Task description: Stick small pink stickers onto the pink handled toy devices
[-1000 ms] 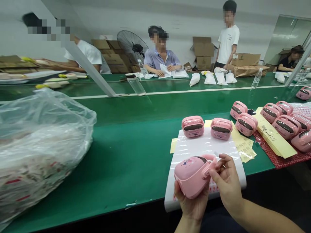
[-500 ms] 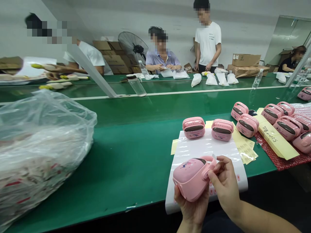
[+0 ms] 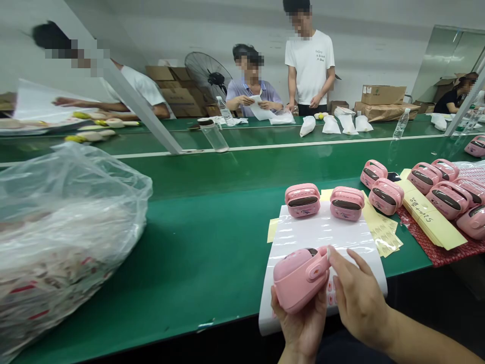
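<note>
My left hand (image 3: pixel 301 323) cups a pink handled case (image 3: pixel 297 278) from below, at the near edge of the green table. My right hand (image 3: pixel 358 298) rests against the case's right side, thumb and forefinger pinched at the handle on something small and pale that I cannot make out. Under the case lies a white sticker sheet (image 3: pixel 322 237) with a glossy cover. Two more pink cases (image 3: pixel 302 200) (image 3: pixel 346 203) stand at the sheet's far edge.
Several pink cases (image 3: pixel 441 189) crowd a red mat at the right, beside yellow label sheets (image 3: pixel 426 212). A big clear plastic bag (image 3: pixel 64 237) fills the left. Across the green belt (image 3: pixel 212 167), other people sit and stand among white bags (image 3: pixel 329 124), bottles and cartons.
I have turned the pink case so its dark front faces away. My right fingers shifted from the handle's top to its side. Across the belt, the standing person has walked left.
</note>
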`<state>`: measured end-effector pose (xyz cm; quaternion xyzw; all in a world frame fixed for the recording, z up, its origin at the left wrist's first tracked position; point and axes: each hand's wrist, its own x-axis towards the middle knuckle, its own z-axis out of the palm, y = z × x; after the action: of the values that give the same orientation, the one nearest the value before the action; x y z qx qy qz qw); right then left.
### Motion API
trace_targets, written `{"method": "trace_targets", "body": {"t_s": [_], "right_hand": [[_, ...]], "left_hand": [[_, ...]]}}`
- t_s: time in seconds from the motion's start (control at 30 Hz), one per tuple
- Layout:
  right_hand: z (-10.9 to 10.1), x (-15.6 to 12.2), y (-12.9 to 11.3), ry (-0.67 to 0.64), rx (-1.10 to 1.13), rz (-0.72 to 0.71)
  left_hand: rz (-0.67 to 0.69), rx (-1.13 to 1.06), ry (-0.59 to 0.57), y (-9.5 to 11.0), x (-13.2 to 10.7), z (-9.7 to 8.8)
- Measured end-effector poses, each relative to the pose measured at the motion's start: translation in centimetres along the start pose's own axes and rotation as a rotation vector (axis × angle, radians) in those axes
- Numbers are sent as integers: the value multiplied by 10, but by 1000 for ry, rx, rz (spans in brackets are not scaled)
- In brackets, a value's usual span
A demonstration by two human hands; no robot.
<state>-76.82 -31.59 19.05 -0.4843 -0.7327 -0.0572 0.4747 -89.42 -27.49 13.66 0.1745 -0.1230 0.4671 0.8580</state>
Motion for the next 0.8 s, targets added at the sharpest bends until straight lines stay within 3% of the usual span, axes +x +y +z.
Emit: {"method": "trace_targets", "body": {"t_s": [0.1,0.2,0.3,0.43,0.57,0.7,0.8], "right_hand": [[3,5,3,28,90,207],[15,9,2,-23,256,448],[26,5,6,-56,399,529],[14,-19,34,-24,480,510],[-16,-59,63,15,240,483],[-22,-85,65,-85,26,226],[-11,-95,60,-157,-80,26]], "left_hand": [[9,31,35,-1,-3,-4],[-18,13,55,-5,-4,-3],[-45,-45,76,-8,-8,-2],[41,-2,210,3,-15,-10],[194,140,408,22,-12,-13],[287,246,538,30,0,-3],[288,263,531,30,3,1]]}}
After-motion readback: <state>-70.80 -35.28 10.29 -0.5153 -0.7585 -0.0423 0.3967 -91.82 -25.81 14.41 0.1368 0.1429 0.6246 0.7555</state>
